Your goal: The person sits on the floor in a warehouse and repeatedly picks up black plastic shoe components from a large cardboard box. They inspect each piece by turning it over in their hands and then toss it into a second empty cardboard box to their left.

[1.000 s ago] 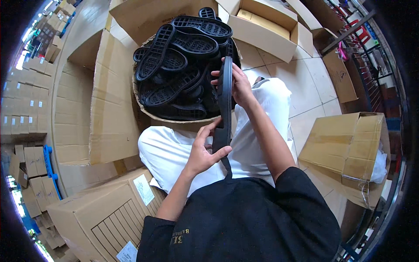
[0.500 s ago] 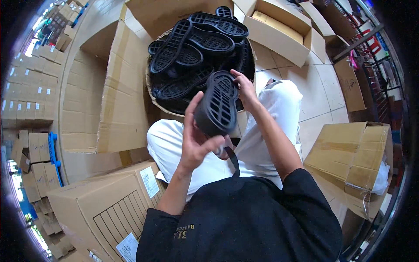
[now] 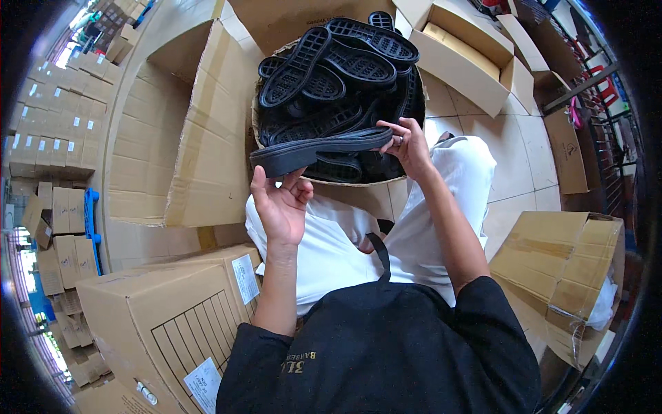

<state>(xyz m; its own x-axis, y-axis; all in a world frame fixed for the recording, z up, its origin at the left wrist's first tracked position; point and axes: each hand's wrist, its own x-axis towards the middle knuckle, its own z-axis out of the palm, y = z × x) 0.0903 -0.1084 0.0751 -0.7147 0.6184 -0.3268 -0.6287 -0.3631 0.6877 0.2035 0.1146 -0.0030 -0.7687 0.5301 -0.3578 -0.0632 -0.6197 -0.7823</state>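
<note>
A black shoe sole point(image 3: 310, 151) is held up sideways in front of me, its thick side edge turned toward me. My left hand point(image 3: 279, 203) supports the heel end from below, its thumb against the end. At the thinner toe end, my right hand point(image 3: 409, 146) pinches the sole between thumb and fingers; a ring shows on one finger. Just beyond the sole stands an open carton point(image 3: 256, 114) heaped with more black soles point(image 3: 358, 62), which have grid-like hollows. The held sole hides part of the pile.
Left of the soles stands a tall open cardboard box point(image 3: 200, 131). A closed carton point(image 3: 186, 303) with white labels sits by my left side, and a taped box point(image 3: 558, 265) lies to my right. An open long box point(image 3: 476, 62) rests at the far right on the tiled floor point(image 3: 503, 145).
The sole has turned from upright with its gridded underside showing to lying crosswise, side edge toward me. My left hand has moved left to the heel end. The whole view has shifted slightly.
</note>
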